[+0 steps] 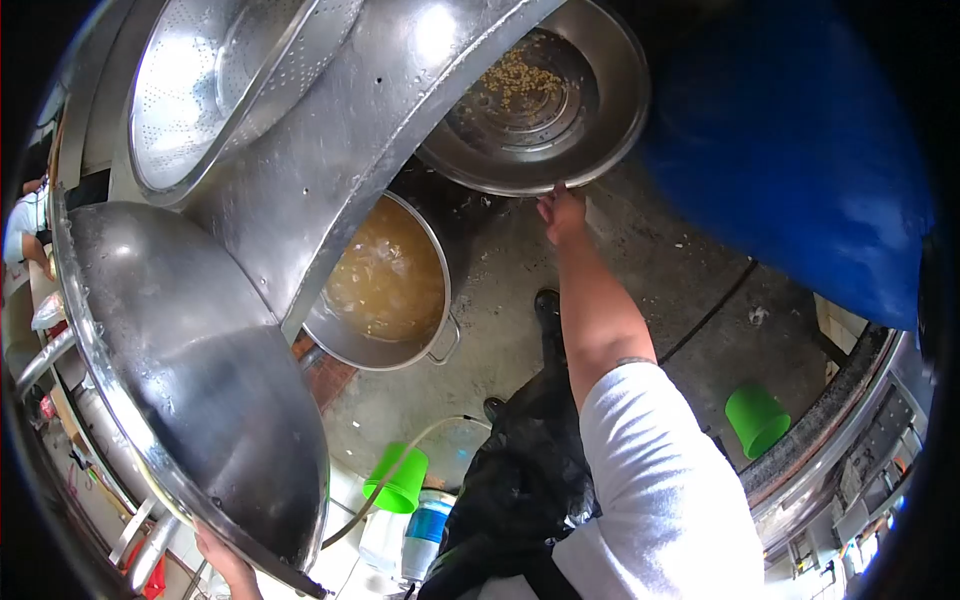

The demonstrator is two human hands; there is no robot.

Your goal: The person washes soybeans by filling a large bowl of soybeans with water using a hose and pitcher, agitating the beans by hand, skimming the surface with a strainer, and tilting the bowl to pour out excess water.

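Observation:
Reaching forward, my right hand (563, 213) has its fingers closed on the near rim of a wide steel bowl (610, 135). Yellow kernels or beans (520, 82) lie scattered with a little liquid in the bottom of that bowl. At the lower left, my left hand (228, 565) is at the edge of a large, deep steel basin (210, 370); its thumb shows against the rim and the other fingers are hidden. Between the basin and the bowl, a steel pot (445, 290) with a loop handle stands on the floor, holding cloudy yellowish liquid.
A perforated steel colander (170, 100) rests on the metal counter (310, 170). A big blue container (800, 150) stands at the right. Green buckets (757, 422), a hose (420, 437) and a dark cable (712, 312) are about the floor. Another person (28, 225) is at the far left.

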